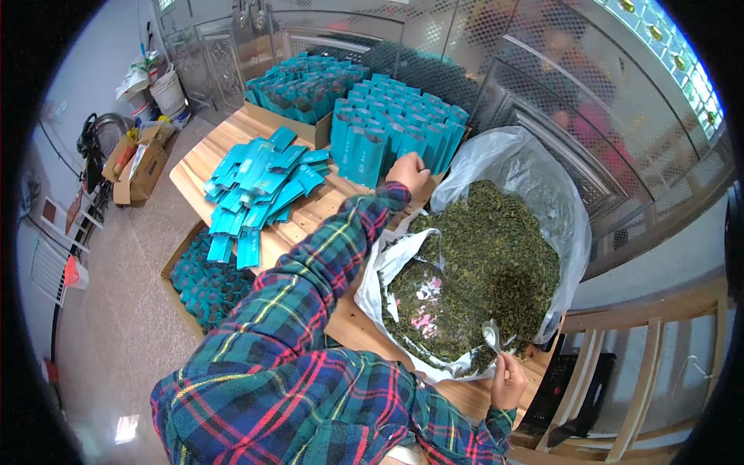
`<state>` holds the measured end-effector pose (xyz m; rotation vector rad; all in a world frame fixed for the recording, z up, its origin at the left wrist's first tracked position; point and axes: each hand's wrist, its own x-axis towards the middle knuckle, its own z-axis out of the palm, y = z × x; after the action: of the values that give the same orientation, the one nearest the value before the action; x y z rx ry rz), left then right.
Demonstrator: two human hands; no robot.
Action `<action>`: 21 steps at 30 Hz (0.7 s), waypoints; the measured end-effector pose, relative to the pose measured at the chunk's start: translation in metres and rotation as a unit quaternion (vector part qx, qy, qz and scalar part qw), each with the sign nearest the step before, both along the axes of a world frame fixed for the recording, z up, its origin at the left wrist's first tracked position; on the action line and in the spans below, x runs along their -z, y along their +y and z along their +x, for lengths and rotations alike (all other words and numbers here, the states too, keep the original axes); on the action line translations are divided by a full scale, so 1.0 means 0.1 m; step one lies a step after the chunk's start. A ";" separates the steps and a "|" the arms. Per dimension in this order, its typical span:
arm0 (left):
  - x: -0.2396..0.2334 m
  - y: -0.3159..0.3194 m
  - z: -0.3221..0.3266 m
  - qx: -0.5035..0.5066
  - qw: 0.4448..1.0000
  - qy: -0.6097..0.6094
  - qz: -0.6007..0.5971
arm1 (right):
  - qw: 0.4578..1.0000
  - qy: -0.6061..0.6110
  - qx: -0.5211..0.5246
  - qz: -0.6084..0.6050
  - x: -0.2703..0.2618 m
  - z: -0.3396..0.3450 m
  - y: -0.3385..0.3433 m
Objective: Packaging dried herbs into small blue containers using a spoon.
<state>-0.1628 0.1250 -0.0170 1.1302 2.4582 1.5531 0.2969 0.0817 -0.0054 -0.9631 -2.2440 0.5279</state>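
My right hand (pixel 509 379) grips the handle of a metal spoon (pixel 491 335). The bowl of the spoon rests over the near edge of a heap of dried, leafy tea-like material (pixel 488 250) in a large clear plastic bag (pixel 567 209). With fingers curled, my left hand (pixel 408 172) is at the front of a block of upright teal pouches (pixel 401 122) that have open tops. Whether it pinches a pouch is hidden. A loose pile of flat teal pouches (pixel 261 180) lies left of that arm.
More upright teal pouches fill a cardboard box (pixel 317 131) at the back of the wooden table (pixel 197 160). Another box of teal pouches (pixel 212 279) sits lower, at the left. Behind the table stands a patterned metal door (pixel 494 75). A wooden chair (pixel 645 372) is at the right.
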 end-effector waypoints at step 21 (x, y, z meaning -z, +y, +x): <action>-0.04 -1.95 -0.99 0.055 0.839 0.271 -0.468 | 0.997 -0.009 -0.060 0.041 -0.23 -0.33 -0.04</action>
<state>-0.2619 -0.0705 -0.0132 1.5052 2.7704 -0.1576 0.2638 0.0775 0.0178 -0.7978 -2.3327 0.4765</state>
